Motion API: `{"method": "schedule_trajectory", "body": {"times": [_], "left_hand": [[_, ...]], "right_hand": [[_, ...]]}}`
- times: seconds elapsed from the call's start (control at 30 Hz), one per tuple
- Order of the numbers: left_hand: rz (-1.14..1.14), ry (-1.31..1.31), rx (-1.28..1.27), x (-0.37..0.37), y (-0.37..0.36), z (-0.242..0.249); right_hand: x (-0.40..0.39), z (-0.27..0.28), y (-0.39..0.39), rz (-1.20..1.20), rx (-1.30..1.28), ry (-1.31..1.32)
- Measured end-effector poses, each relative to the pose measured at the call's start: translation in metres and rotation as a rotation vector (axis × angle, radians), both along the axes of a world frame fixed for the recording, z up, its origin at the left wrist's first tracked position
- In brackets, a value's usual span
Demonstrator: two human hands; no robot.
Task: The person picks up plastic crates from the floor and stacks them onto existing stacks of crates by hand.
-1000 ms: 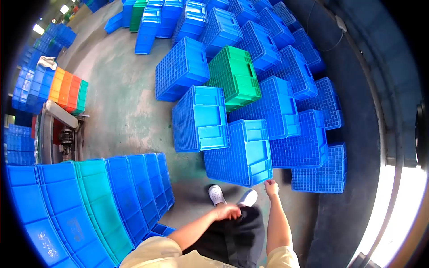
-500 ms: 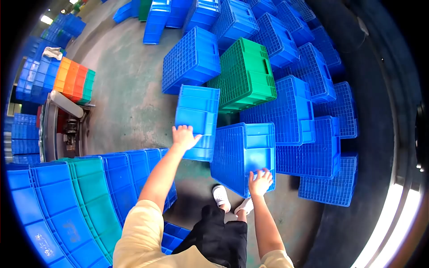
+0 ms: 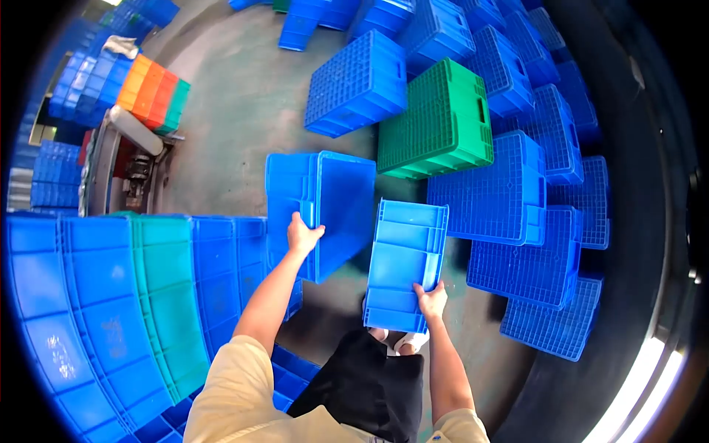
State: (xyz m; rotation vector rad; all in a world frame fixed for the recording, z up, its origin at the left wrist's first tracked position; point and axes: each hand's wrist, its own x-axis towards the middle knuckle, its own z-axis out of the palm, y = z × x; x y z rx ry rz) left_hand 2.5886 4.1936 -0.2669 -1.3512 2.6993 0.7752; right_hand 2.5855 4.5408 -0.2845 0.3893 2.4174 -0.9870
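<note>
My left hand [image 3: 303, 238] grips the side of a blue crate [image 3: 289, 184], its thumb over the edge. That crate is tilted so its dark open inside faces right. Farther right, my right hand [image 3: 432, 301] holds the lower right side of a second blue crate [image 3: 402, 258], whose long flat side faces up towards me. The two crates are close together in front of my body, above the floor. Fingers of both hands are partly hidden behind the crates.
A row of nested blue crates [image 3: 111, 310] with one teal crate [image 3: 170, 295] stands at the left. A green crate [image 3: 436, 122] and several blue crates [image 3: 491, 188] stand ahead and right. Beyond the row is a metal machine [image 3: 111, 166]; a dark wall [image 3: 628, 184] runs along the right.
The left crate has turned, and its open inside now shows. The right crate has swung round, its gridded bottom no longer in view. Both hands now grip the crates' sides. The view has shifted.
</note>
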Motion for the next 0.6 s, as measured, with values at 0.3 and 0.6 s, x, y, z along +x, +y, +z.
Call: {"method": "schedule_trajectory", "body": {"times": [0.3,0.6], "left_hand": [[0.697,0.615,0.625,0.185,0.119,0.037],[1.523,1.04,1.145,0.319,0.303,0.01]], "right_hand": [[0.04,0.137,0.008,0.486,0.046,0.118],[0.108,0.157,0.007,1.169,0.141,0.273]]}}
